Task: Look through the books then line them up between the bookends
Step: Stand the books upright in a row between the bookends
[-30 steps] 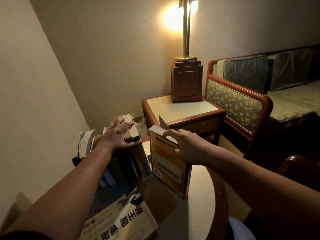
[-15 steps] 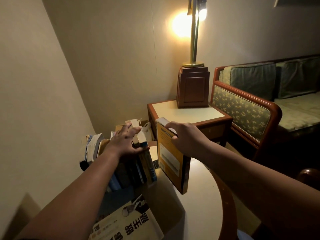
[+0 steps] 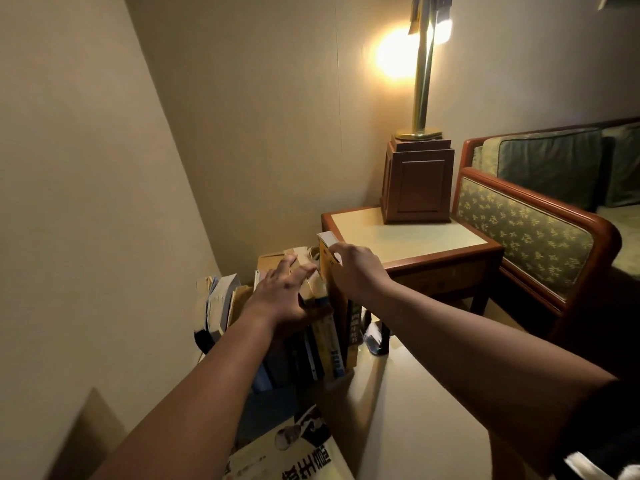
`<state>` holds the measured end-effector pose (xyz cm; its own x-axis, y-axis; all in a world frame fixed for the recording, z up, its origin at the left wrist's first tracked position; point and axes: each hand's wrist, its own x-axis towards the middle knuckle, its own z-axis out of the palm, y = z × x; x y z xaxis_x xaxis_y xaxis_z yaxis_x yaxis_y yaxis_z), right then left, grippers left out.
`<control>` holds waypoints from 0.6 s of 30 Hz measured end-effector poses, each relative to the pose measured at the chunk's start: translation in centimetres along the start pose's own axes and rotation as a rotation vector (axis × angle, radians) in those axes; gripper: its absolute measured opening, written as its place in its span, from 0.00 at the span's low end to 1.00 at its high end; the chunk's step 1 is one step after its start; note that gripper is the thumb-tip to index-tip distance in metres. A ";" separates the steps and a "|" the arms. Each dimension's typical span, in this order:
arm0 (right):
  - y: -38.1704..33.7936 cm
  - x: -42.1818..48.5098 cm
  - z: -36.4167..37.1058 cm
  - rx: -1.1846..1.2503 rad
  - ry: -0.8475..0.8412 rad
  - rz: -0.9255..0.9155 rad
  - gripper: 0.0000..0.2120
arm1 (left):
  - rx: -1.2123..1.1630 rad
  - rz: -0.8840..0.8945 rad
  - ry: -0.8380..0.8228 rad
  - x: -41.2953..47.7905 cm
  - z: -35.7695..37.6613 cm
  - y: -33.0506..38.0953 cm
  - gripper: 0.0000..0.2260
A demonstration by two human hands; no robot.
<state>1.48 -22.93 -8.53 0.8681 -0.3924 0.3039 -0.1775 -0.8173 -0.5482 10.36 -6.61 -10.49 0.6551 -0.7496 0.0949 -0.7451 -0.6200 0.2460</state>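
While left hand (image 3: 284, 296) is pressing spread fingers onto the row of books (image 3: 325, 341), likely to stop it tipping, right hand (image 3: 356, 268) is clamping the yellow book (image 3: 325, 263) by its top edge, seating it upright at the row's right end, just beside the bookend (image 3: 375, 337).

My right hand (image 3: 356, 271) moved the yellow book (image 3: 325, 261) left from where it stood apart. It now stands upright against the row of books (image 3: 323, 341). Gap closed; front cover no longer visible.
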 end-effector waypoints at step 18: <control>0.7 -1.9 1.0 0.731 -0.265 0.372 0.19 | 0.025 0.031 0.021 -0.1 0.2 0.2 0.45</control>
<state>0.14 -22.34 -10.30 0.9084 -0.3951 -0.1371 -0.2081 -0.1426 -0.9677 10.10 -6.71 -10.60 0.6342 -0.7634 0.1226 -0.7676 -0.6027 0.2180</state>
